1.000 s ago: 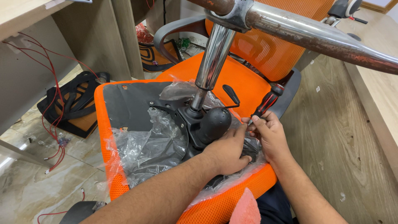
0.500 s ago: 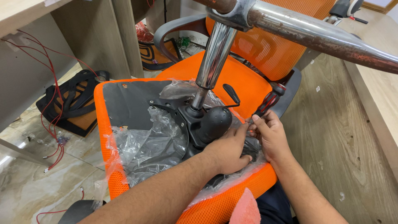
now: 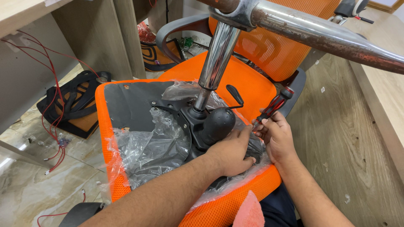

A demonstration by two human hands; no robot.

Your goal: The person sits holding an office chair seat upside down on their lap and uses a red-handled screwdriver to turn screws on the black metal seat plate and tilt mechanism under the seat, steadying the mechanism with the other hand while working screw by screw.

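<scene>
Red-black screwdriver in right hand.

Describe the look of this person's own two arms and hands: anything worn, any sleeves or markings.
Both forearms are bare up to the frame edge, with no sleeves in view. The left hand and right hand wear no gloves, and no watch, ring or band shows. The left forearm is hairy. No markings are visible. Fingers are uncovered.

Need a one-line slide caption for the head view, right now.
Left hand steadies the black tilt mechanism on an upturned orange chair seat; right hand grips a red-and-black screwdriver.
</scene>
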